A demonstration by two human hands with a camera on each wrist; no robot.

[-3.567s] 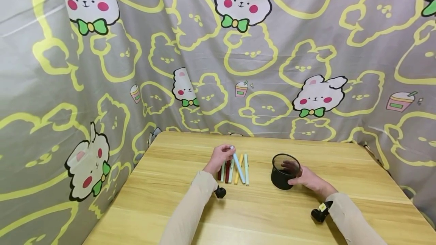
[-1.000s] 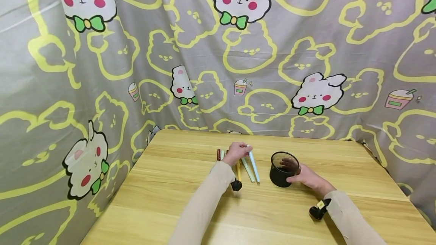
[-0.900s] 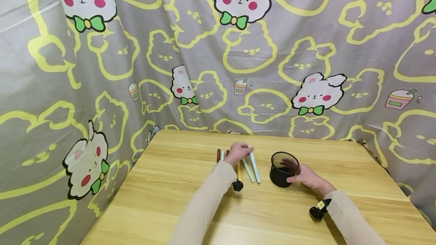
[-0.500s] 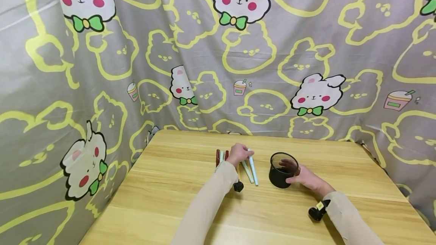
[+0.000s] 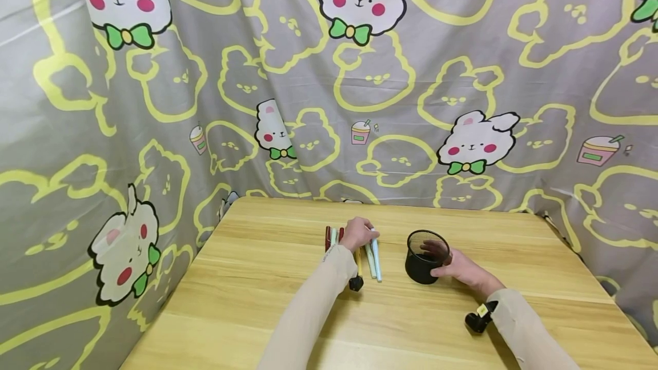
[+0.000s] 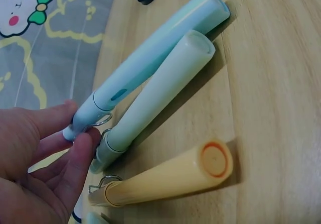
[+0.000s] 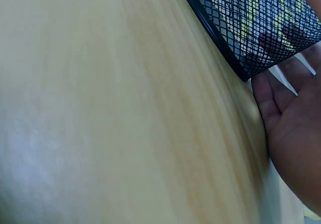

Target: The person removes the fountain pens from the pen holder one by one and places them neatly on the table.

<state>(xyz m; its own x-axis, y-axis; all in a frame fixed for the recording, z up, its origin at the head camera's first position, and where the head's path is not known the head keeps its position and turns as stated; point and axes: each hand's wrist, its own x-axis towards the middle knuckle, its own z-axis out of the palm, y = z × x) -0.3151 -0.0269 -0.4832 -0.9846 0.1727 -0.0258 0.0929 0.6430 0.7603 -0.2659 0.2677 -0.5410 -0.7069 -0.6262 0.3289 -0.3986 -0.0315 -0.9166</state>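
My left hand [image 5: 358,233] pinches a light blue pen [image 6: 150,53] by its clip end, thumb on one side and fingers on the other. Right alongside it on the table lies a pale green pen [image 6: 158,91], followed by a yellow pen [image 6: 165,181] with a metal clip. Left of the hand in the head view, dark red pens [image 5: 328,238] and another pale green pen [image 5: 333,236] are partly covered by hand and sleeve. My right hand [image 5: 462,270] grips the side of a black mesh pen cup [image 5: 421,267], which stands upright.
The wooden table [image 5: 411,324] ends at the back against a grey patterned curtain [image 5: 308,84], which also hangs along the left side. Small black cameras [image 5: 356,283] sit on both wrists.
My left hand carried the light blue pen rightward past the pale green pen, then eased back left, bringing the two side by side. My right hand has stayed on the pen cup.
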